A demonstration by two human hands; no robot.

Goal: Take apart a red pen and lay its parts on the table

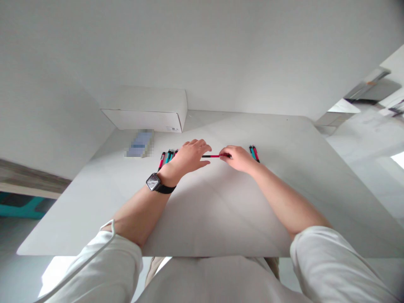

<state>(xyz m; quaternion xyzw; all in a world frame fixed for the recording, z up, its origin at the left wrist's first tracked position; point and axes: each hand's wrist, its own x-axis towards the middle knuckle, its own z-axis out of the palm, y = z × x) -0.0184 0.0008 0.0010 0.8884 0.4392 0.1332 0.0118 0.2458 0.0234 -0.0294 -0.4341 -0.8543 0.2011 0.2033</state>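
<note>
Guessing I'm mid-handling: my right fingers (225, 150) pinched on a red-and-black pen (214, 156) over the tabletop (205, 210), left fingers (206, 148) apart at its other end, so next move probably needs a steady hold.

On the table (214, 214), with the pen (214, 156) between left hand (188, 158) and right hand (238, 158) as dial centre, several pens (162, 160) lie at nine o'clock beside the left hand, more pens (255, 154) at three past the right hand, an indistinct item (139, 144) at ten, and a box (142, 120) behind it toward eleven.
</note>
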